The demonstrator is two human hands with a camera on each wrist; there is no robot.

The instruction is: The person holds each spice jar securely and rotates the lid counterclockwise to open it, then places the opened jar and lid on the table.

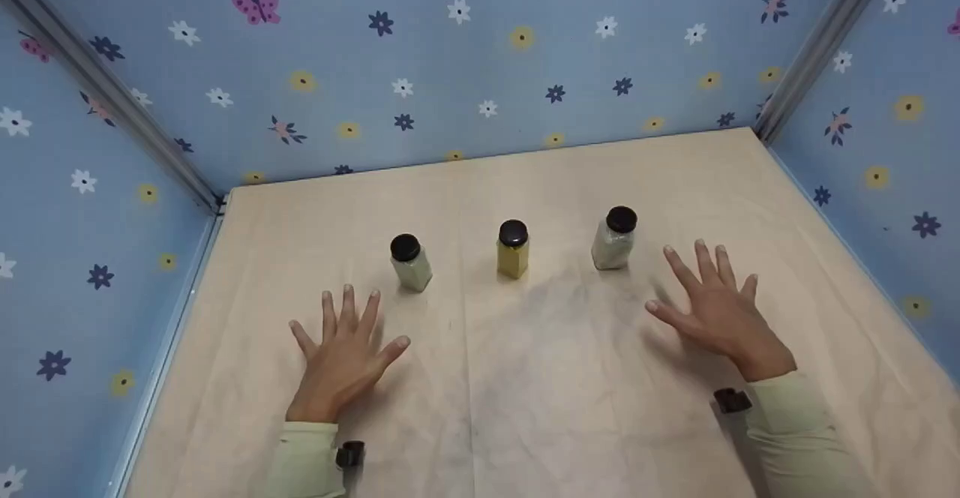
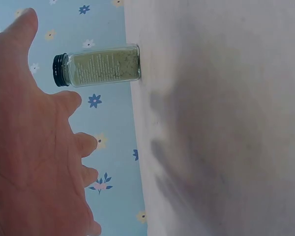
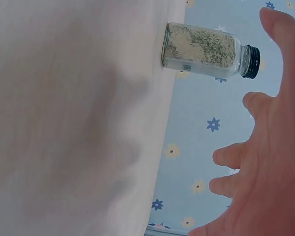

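Three black-capped glass jars stand upright in a row on the cream cloth. The left jar (image 1: pixel 413 269) holds a pale green powder; its printed lettering shows in the left wrist view. In the middle, a jar (image 1: pixel 513 256) has yellow contents. The right jar (image 1: pixel 613 244) contains pale bits flecked with green, seen closely in the right wrist view. My left hand (image 1: pixel 339 367), fingers spread, hovers just short of the left jar without touching it. To the right of the right jar and nearer me, my right hand (image 1: pixel 724 318) is spread too, holding nothing.
Blue flowered panels (image 1: pixel 450 55) enclose the table at the back and both sides. Grey metal posts (image 1: pixel 817 48) stand at the back corners. The cream cloth (image 1: pixel 540 408) has creases and a fold line. Small black devices (image 1: pixel 350 454) sit at both wrists.
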